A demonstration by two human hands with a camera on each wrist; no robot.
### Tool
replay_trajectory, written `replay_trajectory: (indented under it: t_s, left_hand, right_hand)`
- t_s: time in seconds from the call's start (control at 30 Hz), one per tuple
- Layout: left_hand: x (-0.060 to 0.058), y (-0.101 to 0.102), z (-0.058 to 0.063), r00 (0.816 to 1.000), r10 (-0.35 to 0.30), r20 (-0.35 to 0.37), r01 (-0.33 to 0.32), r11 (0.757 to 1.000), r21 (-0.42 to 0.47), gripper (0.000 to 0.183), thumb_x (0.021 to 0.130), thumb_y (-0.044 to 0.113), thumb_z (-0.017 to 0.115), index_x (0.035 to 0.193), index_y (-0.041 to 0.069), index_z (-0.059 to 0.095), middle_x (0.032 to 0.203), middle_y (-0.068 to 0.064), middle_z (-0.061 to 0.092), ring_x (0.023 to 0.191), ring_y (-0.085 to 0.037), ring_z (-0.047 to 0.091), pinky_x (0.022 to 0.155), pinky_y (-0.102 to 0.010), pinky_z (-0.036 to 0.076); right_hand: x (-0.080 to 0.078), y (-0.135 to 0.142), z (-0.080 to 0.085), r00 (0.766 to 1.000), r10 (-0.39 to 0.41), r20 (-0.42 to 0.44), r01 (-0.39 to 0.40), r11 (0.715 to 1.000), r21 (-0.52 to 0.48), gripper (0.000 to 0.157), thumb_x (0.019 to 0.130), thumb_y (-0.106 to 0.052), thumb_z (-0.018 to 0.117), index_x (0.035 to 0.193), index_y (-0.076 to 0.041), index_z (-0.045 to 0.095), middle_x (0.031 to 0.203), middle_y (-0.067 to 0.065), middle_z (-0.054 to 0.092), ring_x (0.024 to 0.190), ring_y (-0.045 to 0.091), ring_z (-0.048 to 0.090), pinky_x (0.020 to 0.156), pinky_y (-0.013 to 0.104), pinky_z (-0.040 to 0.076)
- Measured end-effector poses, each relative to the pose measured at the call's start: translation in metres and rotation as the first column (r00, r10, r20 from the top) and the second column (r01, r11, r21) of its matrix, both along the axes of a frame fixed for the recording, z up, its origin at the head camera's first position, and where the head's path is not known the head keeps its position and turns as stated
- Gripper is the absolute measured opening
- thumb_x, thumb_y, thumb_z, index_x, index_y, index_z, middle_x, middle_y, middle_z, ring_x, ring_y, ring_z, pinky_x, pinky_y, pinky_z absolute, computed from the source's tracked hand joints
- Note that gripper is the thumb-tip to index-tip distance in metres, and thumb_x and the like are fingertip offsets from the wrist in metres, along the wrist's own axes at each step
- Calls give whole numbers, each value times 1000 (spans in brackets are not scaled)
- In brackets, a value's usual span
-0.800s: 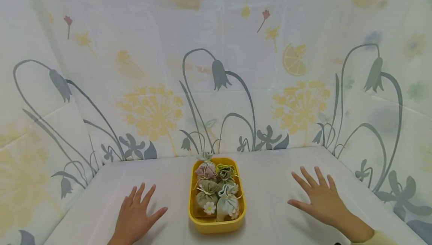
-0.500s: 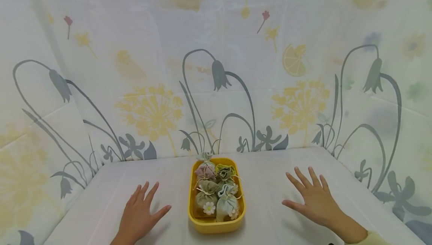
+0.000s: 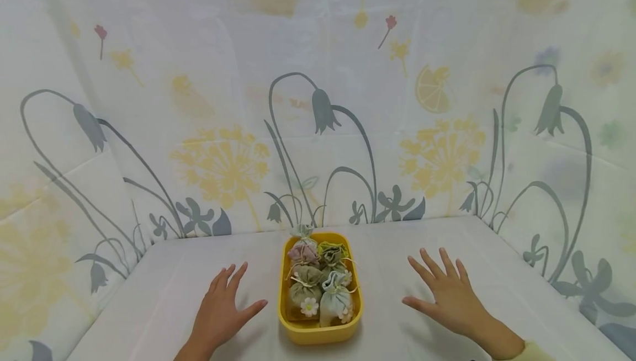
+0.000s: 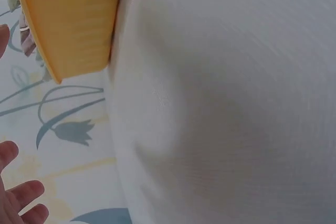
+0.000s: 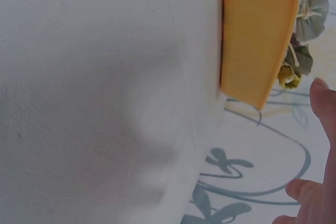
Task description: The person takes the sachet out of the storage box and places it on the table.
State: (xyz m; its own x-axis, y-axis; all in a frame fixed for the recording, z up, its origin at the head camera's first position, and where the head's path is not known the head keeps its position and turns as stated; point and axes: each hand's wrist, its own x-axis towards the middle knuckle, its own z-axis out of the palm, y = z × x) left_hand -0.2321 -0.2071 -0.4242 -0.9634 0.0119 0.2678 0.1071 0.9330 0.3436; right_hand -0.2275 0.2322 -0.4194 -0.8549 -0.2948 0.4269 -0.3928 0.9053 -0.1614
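Flanking the yellow tray [image 3: 320, 336], hands [image 3: 218, 312] [image 3: 453, 299] leave gaps beyond its edges.

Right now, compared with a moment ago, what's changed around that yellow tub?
The left hand shifted right and the right hand left, both nearer the yellow tub. Nothing was grasped or released. The tub and its little bags stayed put.

Tub [image 3: 320, 338]: on the bench [image 3: 385, 278], midway across.
Pouches [image 3: 335, 308]: inside the tub, side by side at the near end, then farther back to the far rim.
Left fingers [image 3: 237, 276]: over the bench, left of the tub, apart.
Right fingers [image 3: 433, 264]: over the bench, right of the tub, apart.
Sheet [image 3: 338, 41]: behind the bench and along both sides.
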Motion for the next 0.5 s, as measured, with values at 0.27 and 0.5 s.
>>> replay_trajectory:
  t_s: [0.27, 0.5]
  left_hand:
    - [-1, 13, 3, 999, -34, -2, 34, 994, 103, 97, 69, 68, 66, 145, 15, 35, 142, -19, 35, 129, -41, 29, 94, -63, 33]
    - [-4, 23, 0, 996, -81, 41, 68, 965, 253, 99, 66, 63, 72, 144, 15, 34, 140, -18, 37, 127, -39, 33, 93, -62, 36]
  right_hand:
    - [-1, -12, -5, 1000, 15, 23, -14, 1000, -26, 74, 80, -58, 61, 140, -18, 43, 145, 16, 34, 133, 49, 13, 102, 67, 6]
    - [-2, -24, -5, 999, 28, 35, -26, 999, -45, 75, 80, -58, 61, 140, -17, 44, 145, 15, 34, 132, 50, 12, 102, 66, 8]
